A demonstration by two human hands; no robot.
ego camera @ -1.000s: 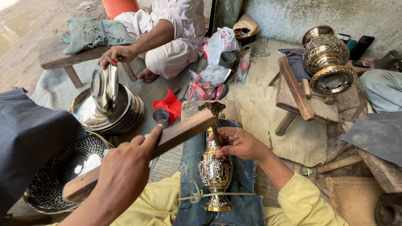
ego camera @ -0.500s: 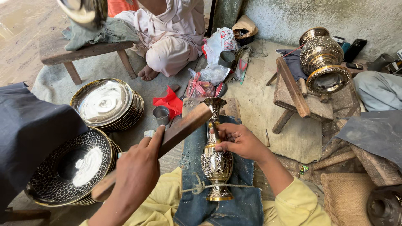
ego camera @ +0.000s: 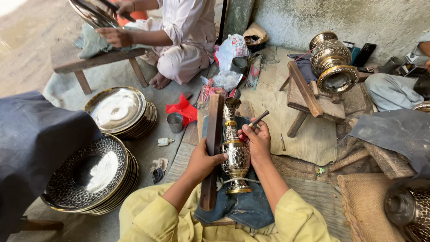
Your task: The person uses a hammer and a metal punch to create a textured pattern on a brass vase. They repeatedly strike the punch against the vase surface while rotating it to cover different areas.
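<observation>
An engraved brass vase (ego camera: 234, 152) with black patterning lies on a blue denim cloth (ego camera: 244, 206) over my lap, its neck pointing away from me. My left hand (ego camera: 204, 160) grips a long wooden bar (ego camera: 212, 148) that stands almost upright beside the vase. My right hand (ego camera: 255, 141) rests against the vase's body and holds a thin dark metal tool (ego camera: 256, 120) slanting up to the right. My sleeves are yellow.
Two stacks of engraved metal plates (ego camera: 118, 110) (ego camera: 89, 172) sit at left beside dark cloth (ego camera: 36, 148). A person in white (ego camera: 179, 36) sits on a low bench holding a plate. A large brass vessel (ego camera: 333, 65) rests on a wooden stand at right.
The wooden bar has swung from slanting across the vase's top to nearly upright beside it. My right hand now shows the thin tool. The other person lifted a plate off the stack.
</observation>
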